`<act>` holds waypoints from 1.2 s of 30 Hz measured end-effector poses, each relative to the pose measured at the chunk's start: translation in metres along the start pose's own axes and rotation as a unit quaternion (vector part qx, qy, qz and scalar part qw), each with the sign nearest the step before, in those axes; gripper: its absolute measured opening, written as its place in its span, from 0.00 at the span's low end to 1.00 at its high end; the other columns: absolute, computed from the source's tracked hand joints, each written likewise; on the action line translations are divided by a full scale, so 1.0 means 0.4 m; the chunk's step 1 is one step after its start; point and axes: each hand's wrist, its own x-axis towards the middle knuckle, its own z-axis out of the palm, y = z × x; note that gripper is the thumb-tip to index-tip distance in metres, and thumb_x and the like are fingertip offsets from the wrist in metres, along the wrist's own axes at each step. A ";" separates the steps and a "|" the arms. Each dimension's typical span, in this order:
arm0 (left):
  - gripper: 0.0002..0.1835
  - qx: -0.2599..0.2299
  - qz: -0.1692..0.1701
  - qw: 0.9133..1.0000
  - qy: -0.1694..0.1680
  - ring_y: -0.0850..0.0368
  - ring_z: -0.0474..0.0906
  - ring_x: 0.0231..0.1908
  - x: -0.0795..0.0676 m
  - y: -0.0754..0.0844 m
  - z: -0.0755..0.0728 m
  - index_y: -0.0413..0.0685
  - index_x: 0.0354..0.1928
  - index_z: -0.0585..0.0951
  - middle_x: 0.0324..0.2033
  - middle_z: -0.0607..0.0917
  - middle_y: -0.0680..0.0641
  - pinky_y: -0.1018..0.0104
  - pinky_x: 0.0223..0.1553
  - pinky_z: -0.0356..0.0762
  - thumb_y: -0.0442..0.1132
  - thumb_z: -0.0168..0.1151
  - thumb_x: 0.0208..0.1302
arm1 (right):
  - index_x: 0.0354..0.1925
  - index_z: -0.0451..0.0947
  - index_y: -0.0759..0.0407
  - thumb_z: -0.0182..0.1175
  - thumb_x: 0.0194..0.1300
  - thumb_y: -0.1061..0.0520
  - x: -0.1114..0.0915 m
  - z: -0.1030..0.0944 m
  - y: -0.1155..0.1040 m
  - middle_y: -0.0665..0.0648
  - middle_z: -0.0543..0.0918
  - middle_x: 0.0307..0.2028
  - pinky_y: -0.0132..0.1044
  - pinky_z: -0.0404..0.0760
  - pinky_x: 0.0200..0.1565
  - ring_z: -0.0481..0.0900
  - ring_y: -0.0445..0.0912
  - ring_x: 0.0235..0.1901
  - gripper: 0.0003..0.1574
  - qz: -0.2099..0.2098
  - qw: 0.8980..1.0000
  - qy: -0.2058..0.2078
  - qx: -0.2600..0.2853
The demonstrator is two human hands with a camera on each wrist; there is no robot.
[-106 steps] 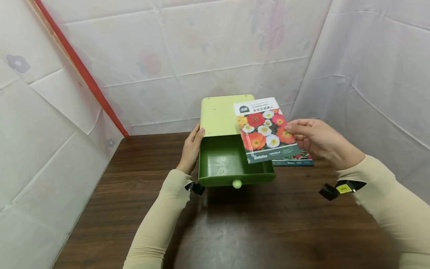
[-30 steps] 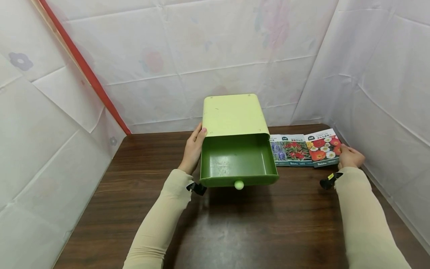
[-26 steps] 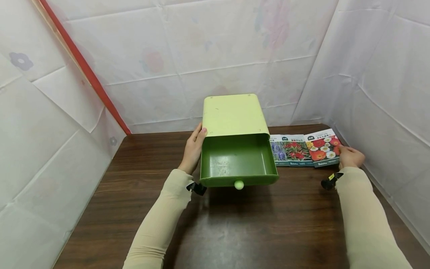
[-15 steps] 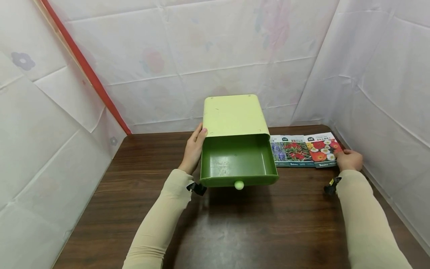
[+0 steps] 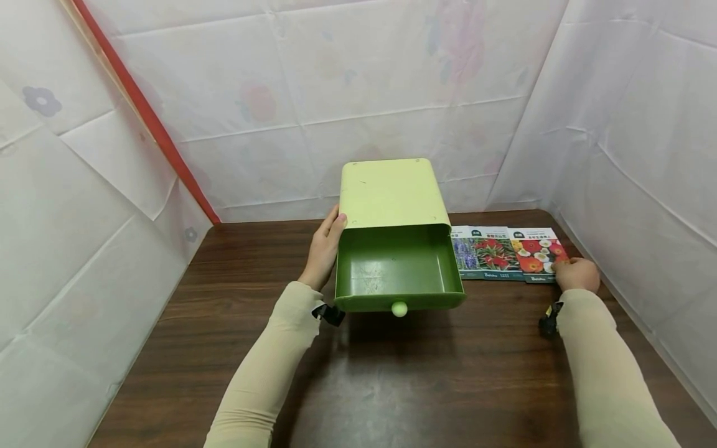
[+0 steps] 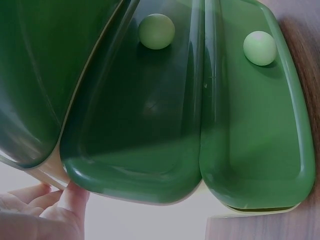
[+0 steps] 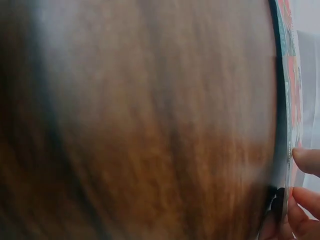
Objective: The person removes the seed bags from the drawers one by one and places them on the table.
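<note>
A green drawer cabinet stands mid-table with its dark green top drawer pulled out. My left hand rests against the cabinet's left side, thumb near the top front corner. In the left wrist view, that hand touches the pale side wall beside the drawer fronts. At the far right, my right hand pinches the lower right edge of a poppy seed packet. In the right wrist view, thumb and fingers lie on either side of the packet's edge.
Left of the poppy packet lie a red-flowered seed packet and a purple-flowered seed packet, partly hidden by the cabinet. Two closed drawers with round knobs show below the pulled-out one. White sheeting lines the wall behind the dark wooden table.
The poppy packet went from above the drawer down to the table's right, beside the other packets. Lately the right hand turned it straighter and drew slightly toward me. The left hand stays put.
</note>
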 end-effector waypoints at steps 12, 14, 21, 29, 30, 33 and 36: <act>0.36 -0.003 -0.003 1.000 -0.002 0.59 0.47 0.76 0.002 0.001 -0.001 0.61 0.78 0.52 0.76 0.53 0.59 0.53 0.75 0.53 0.61 0.45 0.74 | 0.67 0.64 0.73 0.47 0.71 0.49 0.002 0.011 -0.003 0.75 0.68 0.64 0.59 0.67 0.62 0.64 0.69 0.63 0.37 0.016 0.999 -0.003 -0.041; 0.35 -0.002 -0.001 1.000 -0.002 0.59 0.47 0.76 0.001 -0.001 -0.002 0.62 0.77 0.52 0.76 0.53 0.59 0.53 0.75 0.53 0.61 0.45 0.74 | 0.68 0.64 0.72 0.47 0.70 0.48 0.004 0.012 -0.003 0.76 0.68 0.64 0.60 0.67 0.61 0.63 0.70 0.63 0.37 0.019 0.999 -0.005 -0.048; 0.35 0.001 -0.002 1.000 0.003 0.61 0.49 0.76 -0.003 -0.001 0.001 0.69 0.76 0.55 0.75 0.55 0.61 0.54 0.74 0.55 0.65 0.46 0.71 | 0.68 0.63 0.73 0.46 0.70 0.48 0.013 0.018 0.000 0.78 0.66 0.63 0.62 0.66 0.58 0.61 0.72 0.62 0.38 0.023 0.998 -0.005 -0.061; 0.38 0.002 -0.001 1.000 0.007 0.61 0.50 0.75 -0.002 -0.003 0.002 0.68 0.76 0.55 0.75 0.56 0.61 0.54 0.74 0.55 0.69 0.48 0.68 | 0.69 0.62 0.72 0.46 0.69 0.48 0.009 0.019 0.000 0.78 0.65 0.64 0.63 0.62 0.60 0.59 0.72 0.63 0.39 0.024 0.998 -0.001 -0.059; 0.38 0.003 -0.002 1.000 0.007 0.61 0.49 0.75 -0.002 -0.003 0.001 0.68 0.76 0.55 0.75 0.56 0.62 0.55 0.74 0.55 0.69 0.48 0.68 | 0.69 0.62 0.72 0.47 0.69 0.48 0.008 0.019 -0.001 0.78 0.66 0.64 0.63 0.62 0.60 0.59 0.72 0.63 0.39 0.025 0.998 0.000 -0.060; 0.39 0.003 -0.001 1.000 0.004 0.61 0.48 0.76 -0.002 -0.002 0.000 0.67 0.76 0.54 0.76 0.55 0.61 0.54 0.74 0.54 0.69 0.48 0.68 | 0.68 0.62 0.73 0.46 0.69 0.49 0.005 0.018 -0.005 0.78 0.66 0.64 0.63 0.62 0.61 0.59 0.72 0.63 0.38 0.025 0.998 -0.002 -0.062; 0.40 0.003 -0.001 1.000 0.004 0.61 0.48 0.76 -0.001 -0.001 -0.001 0.66 0.77 0.54 0.76 0.54 0.60 0.55 0.74 0.54 0.70 0.48 0.68 | 0.69 0.62 0.73 0.45 0.70 0.49 0.005 0.014 -0.013 0.77 0.66 0.64 0.63 0.62 0.62 0.60 0.72 0.64 0.38 0.021 0.998 -0.004 -0.064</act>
